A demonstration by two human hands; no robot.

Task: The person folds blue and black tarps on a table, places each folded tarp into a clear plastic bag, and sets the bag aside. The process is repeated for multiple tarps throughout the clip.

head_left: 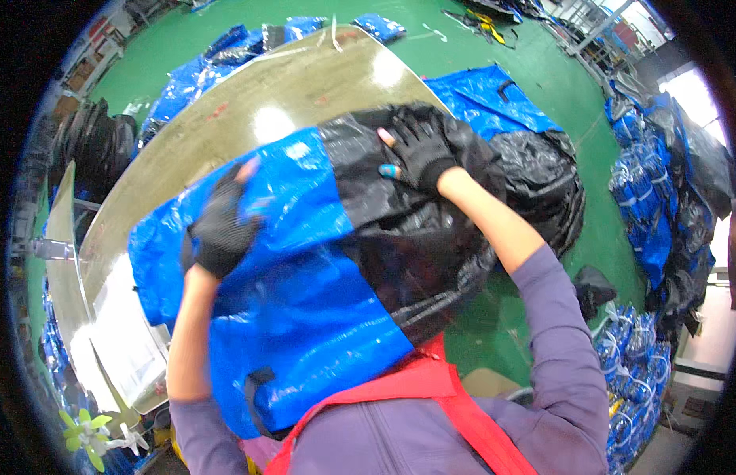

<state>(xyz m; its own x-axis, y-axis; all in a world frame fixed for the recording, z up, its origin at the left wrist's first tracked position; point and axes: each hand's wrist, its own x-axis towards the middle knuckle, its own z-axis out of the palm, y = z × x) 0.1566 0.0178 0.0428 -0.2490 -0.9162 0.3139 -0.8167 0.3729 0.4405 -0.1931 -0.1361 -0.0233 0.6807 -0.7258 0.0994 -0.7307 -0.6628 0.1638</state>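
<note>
A large bag of shiny woven plastic, blue on one side and black on the other (305, 293), lies across the table in front of me and hangs over its near edge toward my body. My left hand (225, 226), in a black fingerless-tipped glove and slightly blurred, rests on the blue part with its fingers stretched out. On the wrinkled black part, my right hand (419, 150) lies flat with fingers spread; its glove matches, and one fingertip has a blue wrap. A short black strap (259, 388) shows on the blue part near my waist.
The worn table (305, 79) has a curved-looking edge and glossy reflections. Another blue and black bag (534, 158) lies beyond it on the right. Bundled blue bags (641, 182) are piled at far right, more blue bags (186, 87) behind the table. The floor (431, 47) is green.
</note>
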